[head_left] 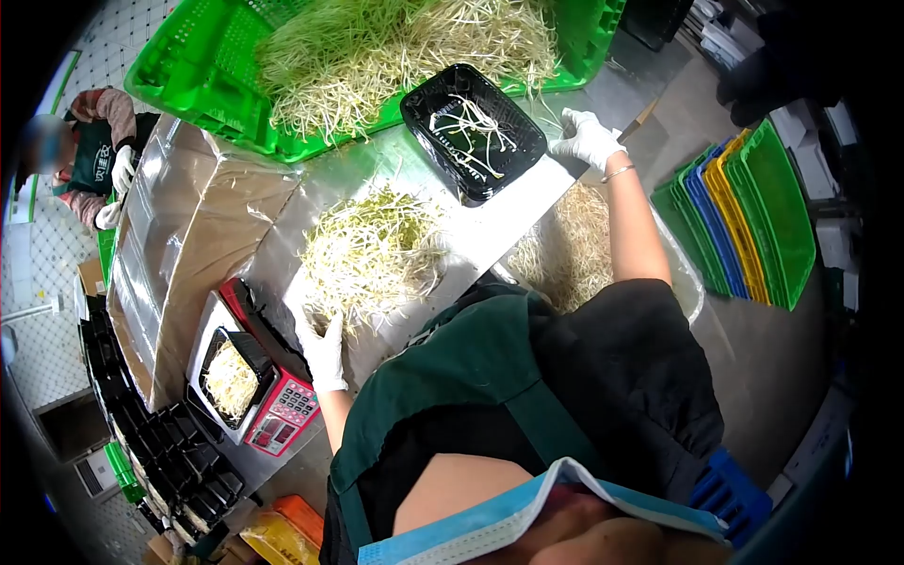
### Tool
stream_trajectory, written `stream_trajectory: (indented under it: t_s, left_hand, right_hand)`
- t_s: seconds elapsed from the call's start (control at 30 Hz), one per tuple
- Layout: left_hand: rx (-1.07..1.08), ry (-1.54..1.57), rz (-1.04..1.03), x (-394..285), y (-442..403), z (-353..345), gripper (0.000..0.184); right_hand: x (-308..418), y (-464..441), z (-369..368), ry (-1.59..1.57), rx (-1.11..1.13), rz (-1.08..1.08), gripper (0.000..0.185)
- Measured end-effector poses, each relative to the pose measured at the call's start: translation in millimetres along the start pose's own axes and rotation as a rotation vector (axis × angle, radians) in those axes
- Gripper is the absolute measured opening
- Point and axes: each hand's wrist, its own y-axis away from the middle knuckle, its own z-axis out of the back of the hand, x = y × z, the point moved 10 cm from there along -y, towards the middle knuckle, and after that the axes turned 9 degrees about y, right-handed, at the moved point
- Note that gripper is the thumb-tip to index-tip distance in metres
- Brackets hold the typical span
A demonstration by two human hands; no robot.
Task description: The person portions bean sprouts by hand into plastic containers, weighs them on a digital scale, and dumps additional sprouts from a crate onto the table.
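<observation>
My left hand (323, 350), in a white glove, is at the near-left edge of a loose pile of bean sprouts (372, 259) on the metal table. Its thumb and fingers are apart; whether the fingertips touch the sprouts I cannot tell. To the right, my gloved right hand (591, 141) is beside a black plastic tray (524, 141), fingers apart and nothing visible in them. A few sprouts (476, 127) lie inside that tray. Another black tray holding sprouts (231, 379) rests on a red-and-white digital scale (282, 414) at the left.
A green crate (207, 85) heaped with sprouts stands at the table's (471, 245) far side. Below my right arm is a tub of sprouts (570, 245). Stacked black trays (169, 461) are at left, coloured crates (744, 221) at right. A co-worker (99, 155) stands far left.
</observation>
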Motion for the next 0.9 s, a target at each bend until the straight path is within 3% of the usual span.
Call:
stream_trajectory:
  t_s: [0.13, 0.2, 0.33, 0.4, 0.47, 0.57, 0.67, 0.73, 0.8, 0.87, 0.9]
  left_hand:
    - [-0.002, -0.014, 0.040, 3, 1, -2, 0.084]
    - [-0.021, -0.035, 0.108, 10, 3, -2, 0.082]
    - [-0.005, 0.019, -0.040, 0, 4, 6, 0.083]
    - [-0.066, -0.106, -0.045, 3, 11, 16, 0.083]
    - [-0.089, -0.143, -0.022, -3, 17, 15, 0.083]
    - [-0.099, -0.252, -0.073, -5, 15, 14, 0.076]
    - [-0.058, -0.057, -0.034, -15, -3, -4, 0.064]
    - [0.003, -0.035, -0.214, -61, -10, -19, 0.062]
    - [-0.111, -0.320, -0.468, -53, -19, -9, 0.066]
    - [-0.088, -0.400, -0.452, -46, -26, -7, 0.083]
    - [-0.085, -0.360, -0.425, -44, -27, -7, 0.087]
  right_hand:
    - [12, -18, -7, 0.233, -0.222, 0.118, 0.057]
    - [1, -31, -17, 0.041, -0.118, -0.042, 0.044]
    - [-3, -20, -7, 0.172, -0.037, -0.125, 0.038]
    - [-20, 1, 3, -0.114, 0.051, -0.214, 0.032]
    - [-10, 26, 35, -0.504, -0.003, -0.141, 0.024]
    - [47, 51, 103, -0.634, -0.131, 0.014, 0.018]
    - [133, 57, 120, -0.761, -0.213, 0.262, 0.018]
    - [157, 22, 63, -0.277, 0.097, 0.172, 0.035]
    - [201, 43, 65, 0.383, -0.240, 0.393, 0.046]
    - [204, 51, 65, 0.025, -0.286, 0.416, 0.050]
    - [217, 55, 44, -0.127, -0.203, 0.492, 0.050]
